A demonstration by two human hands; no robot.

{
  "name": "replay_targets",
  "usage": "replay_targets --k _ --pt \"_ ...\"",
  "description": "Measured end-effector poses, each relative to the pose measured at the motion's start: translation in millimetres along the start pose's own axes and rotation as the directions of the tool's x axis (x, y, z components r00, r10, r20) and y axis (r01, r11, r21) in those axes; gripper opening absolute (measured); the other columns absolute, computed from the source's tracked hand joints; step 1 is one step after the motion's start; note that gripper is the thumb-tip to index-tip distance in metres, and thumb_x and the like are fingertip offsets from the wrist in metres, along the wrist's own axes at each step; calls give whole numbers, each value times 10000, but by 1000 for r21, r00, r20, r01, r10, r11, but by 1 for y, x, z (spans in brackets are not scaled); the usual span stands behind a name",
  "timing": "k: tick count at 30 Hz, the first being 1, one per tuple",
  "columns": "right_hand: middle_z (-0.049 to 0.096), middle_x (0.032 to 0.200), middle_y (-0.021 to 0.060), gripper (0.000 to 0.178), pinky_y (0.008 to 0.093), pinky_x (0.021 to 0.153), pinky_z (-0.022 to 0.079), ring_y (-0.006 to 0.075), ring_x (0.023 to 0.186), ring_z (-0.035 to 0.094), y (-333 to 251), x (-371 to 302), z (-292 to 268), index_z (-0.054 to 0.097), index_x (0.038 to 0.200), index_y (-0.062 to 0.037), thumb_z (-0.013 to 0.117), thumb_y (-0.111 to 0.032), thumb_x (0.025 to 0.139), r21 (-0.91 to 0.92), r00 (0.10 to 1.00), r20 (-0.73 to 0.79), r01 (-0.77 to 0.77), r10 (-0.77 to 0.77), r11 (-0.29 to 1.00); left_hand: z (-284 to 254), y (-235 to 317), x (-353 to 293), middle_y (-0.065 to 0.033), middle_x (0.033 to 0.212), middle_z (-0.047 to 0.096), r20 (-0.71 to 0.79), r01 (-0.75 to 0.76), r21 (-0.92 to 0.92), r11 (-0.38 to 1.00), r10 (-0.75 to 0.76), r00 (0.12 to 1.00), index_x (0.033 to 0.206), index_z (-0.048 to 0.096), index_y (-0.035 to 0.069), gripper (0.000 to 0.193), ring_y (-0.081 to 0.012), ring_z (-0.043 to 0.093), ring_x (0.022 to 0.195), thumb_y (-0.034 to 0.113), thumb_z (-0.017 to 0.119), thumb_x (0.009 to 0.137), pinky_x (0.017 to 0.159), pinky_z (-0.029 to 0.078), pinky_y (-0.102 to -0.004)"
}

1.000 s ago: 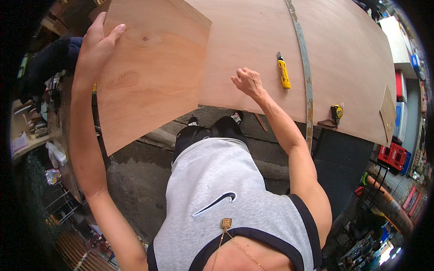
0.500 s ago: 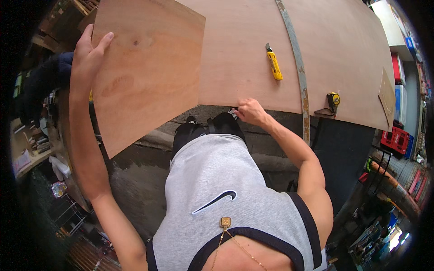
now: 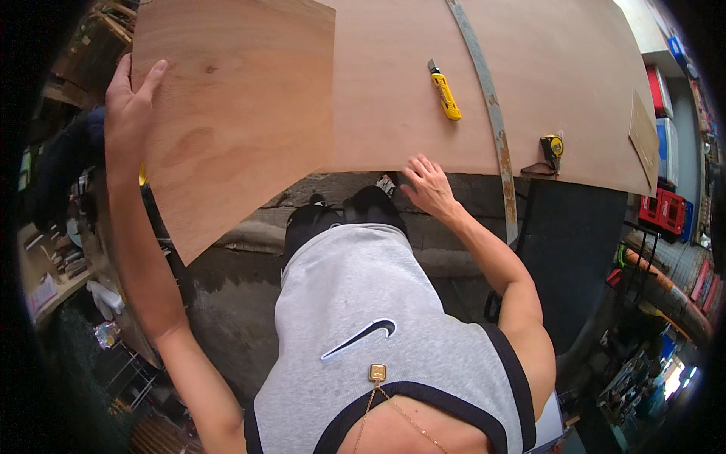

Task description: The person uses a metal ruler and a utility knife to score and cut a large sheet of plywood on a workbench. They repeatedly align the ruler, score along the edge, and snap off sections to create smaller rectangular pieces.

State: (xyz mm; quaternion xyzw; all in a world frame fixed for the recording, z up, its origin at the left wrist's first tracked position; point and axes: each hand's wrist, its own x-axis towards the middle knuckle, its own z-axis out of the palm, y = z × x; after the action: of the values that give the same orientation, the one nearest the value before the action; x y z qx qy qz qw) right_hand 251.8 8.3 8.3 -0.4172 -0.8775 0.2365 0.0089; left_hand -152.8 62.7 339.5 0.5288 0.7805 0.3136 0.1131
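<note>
Holding cut plywood panel (image 3: 234, 113) up by its edge, my left hand (image 3: 128, 106) clamped on it.
Right hand (image 3: 427, 185), fingers spread, touches big sheet's (image 3: 529, 68) near edge; yellow knife (image 3: 446, 94) just beyond it.

Left hand (image 3: 130, 102) grips the left edge of a cut plywood panel (image 3: 234, 113), tilted over the large plywood sheet (image 3: 560, 83). Right hand (image 3: 429, 185) rests at the sheet's near edge. On the sheet: yellow utility knife (image 3: 445, 92), metal straightedge (image 3: 491, 113), tape measure (image 3: 553, 147).
</note>
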Motion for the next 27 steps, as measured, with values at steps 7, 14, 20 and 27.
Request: replay_targets --k 7,14,20,27 --pt "209 1580 150 739 543 1179 75 304 1479 125 -67 78 49 305 1492 -69 488 -505 925 -120 967 -241 53 -81 991 7 -4 10 -134 1081 662 -44 31 67 997 -28 999 1210 549 -22 370 -175 628 968 218 612 935 867 472 -293" --pt "151 1581 199 749 577 1154 107 352 1461 159 -30 66 105 185 1517 -34 387 -515 980 96 831 -431 -346 352 933 2 -26 22 -134 1085 661 27 -82 2 997 82 996 1187 562 -19 343 -177 625 974 202 618 932 872 467 -296" --pt "511 1305 265 610 585 1003 344 426 1277 424 -2 -167 77 518 1268 49 502 -461 933 331 -341 -288 -912 895 -241 -18 -65 43 -122 1076 661 56 -163 -232 959 181 982 1151 569 -24 311 -169 621 969 197 620 939 868 466 -305" --pt "569 1245 300 672 398 925 478 346 1073 627 -85 -193 167 462 1376 -59 705 -148 756 731 -317 -102 -666 943 -145 -24 -99 75 -111 1106 656 -27 -225 -309 924 228 973 1179 555 -14 378 -172 606 996 248 651 924 880 451 -302"
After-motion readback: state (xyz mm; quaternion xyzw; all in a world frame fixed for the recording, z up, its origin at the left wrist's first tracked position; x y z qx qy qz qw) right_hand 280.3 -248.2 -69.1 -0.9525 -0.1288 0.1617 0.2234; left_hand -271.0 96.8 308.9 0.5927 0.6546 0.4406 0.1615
